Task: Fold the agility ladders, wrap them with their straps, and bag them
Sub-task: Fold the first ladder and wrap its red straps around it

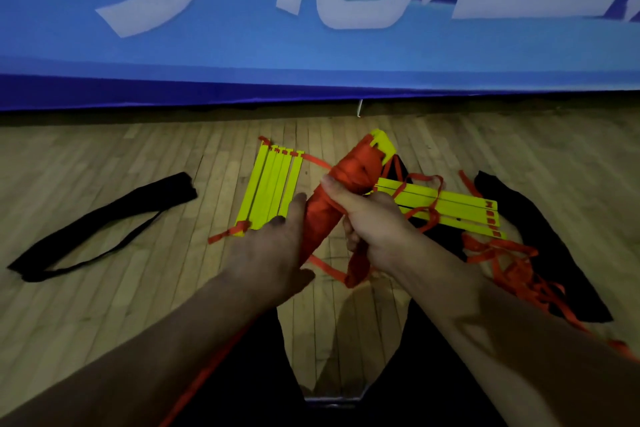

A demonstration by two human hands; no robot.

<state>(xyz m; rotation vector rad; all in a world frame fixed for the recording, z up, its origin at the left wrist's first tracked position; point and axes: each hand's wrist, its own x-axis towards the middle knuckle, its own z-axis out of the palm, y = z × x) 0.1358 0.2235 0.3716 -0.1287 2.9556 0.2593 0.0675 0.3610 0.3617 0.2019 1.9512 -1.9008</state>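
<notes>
Where floor (104,288) lies open, strap-wrapped ladder (346,184).

The bundle (349,184) in my hands is wrapped in orange-red strap, with bright yellow rungs poking out at its far end. Just beyond my left hand (273,253) lies a flat stack of yellow rungs (273,187) edged with orange-red webbing. Beside my right hand (370,218) is another yellow stack (450,208), crossed by loose orange-red straps (509,263). Black bags lie far left (100,225) and far right (540,236). The floor (104,305) is pale tan wood strips. Beyond my hands, the banner (207,48) is blue with white characters.
</notes>
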